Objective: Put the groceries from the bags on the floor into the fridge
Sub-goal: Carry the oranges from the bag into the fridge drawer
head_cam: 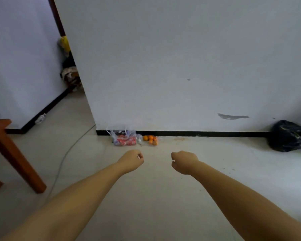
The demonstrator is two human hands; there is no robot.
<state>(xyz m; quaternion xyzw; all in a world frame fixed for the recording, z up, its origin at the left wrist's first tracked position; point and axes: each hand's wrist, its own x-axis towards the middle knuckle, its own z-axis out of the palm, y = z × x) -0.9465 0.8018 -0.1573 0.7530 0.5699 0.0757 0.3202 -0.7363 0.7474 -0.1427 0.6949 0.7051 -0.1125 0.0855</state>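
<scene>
A clear plastic bag with red packets (124, 139) lies on the floor against the white wall. Right beside it sits a clear bag of oranges (150, 139). My left hand (131, 160) and my right hand (183, 161) reach forward over the floor, short of the bags and not touching them. Both hands are curled into loose fists with nothing in them. The fridge is not in view.
A black plastic bag (288, 136) rests by the wall at the far right. A brown wooden table leg (16, 157) stands at the left, with a grey cable (66, 153) trailing over the floor. Clutter (69, 73) fills the back-left corner.
</scene>
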